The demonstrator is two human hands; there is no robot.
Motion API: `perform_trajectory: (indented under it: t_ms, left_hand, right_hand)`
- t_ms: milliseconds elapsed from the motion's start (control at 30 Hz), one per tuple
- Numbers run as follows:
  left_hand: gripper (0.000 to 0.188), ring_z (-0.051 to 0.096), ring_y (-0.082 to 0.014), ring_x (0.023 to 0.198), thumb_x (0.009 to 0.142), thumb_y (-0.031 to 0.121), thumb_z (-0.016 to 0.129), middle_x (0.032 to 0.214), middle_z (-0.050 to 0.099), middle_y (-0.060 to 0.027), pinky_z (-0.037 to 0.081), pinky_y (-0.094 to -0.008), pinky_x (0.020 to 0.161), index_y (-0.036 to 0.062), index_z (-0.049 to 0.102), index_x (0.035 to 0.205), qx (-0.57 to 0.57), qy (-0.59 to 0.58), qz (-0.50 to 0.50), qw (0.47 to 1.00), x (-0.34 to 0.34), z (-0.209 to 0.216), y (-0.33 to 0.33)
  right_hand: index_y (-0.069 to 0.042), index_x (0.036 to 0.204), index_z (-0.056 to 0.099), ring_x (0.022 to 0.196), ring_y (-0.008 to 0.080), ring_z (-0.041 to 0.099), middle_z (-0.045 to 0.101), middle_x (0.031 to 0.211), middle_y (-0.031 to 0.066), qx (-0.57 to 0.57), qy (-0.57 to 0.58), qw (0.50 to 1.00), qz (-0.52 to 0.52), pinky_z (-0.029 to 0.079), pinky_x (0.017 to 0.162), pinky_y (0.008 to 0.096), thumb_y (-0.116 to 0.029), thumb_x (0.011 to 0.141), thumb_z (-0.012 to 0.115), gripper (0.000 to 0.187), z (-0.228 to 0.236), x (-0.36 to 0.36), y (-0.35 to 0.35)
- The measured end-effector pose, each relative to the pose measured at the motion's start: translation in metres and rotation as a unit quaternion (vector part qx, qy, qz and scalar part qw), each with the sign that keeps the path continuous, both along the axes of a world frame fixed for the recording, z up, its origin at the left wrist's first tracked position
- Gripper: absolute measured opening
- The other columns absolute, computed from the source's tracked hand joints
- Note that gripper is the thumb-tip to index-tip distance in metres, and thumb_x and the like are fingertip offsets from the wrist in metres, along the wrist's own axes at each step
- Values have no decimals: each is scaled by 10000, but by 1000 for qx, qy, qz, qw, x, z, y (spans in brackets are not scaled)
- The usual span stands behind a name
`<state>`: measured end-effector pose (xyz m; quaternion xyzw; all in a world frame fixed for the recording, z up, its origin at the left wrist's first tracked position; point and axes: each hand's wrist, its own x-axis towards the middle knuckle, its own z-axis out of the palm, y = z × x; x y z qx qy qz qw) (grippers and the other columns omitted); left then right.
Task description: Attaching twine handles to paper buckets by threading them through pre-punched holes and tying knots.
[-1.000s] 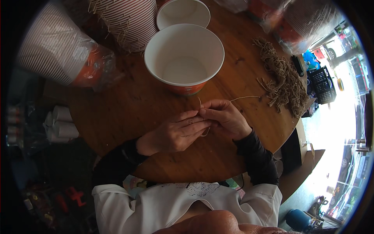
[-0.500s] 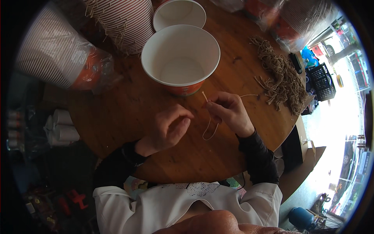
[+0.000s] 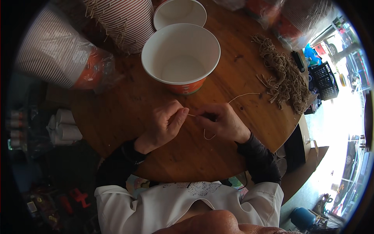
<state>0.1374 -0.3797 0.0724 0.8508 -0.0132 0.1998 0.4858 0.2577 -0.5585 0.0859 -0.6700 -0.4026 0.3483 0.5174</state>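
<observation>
Tan string (image 3: 210, 134) pinched between my left hand (image 3: 165, 124) and right hand (image 3: 222, 123), just below paper bowl (image 3: 181, 58).

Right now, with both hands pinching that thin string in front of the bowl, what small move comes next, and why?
Probably draw the hands apart to tighten: the left hand and right hand pinch the string close together, and a slack loop hangs below them.

Two white paper bowls (image 3: 180, 58) sit beside stacked striped cups (image 3: 124, 21).
</observation>
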Motion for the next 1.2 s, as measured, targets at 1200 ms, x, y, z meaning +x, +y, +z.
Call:
perform_trajectory:
  t_ms: [1200]
  left_hand:
    - [310,653,-253,777,839,-32,636,974,634,-139,517,-323,660,-27,585,1144,291,4,-2,957,53,80,-13]
  right_hand:
    - [11,954,573,1046,121,609,573,1281,123,228,182,936,-200,513,830,254,-102,944,592,114,2,8,4]
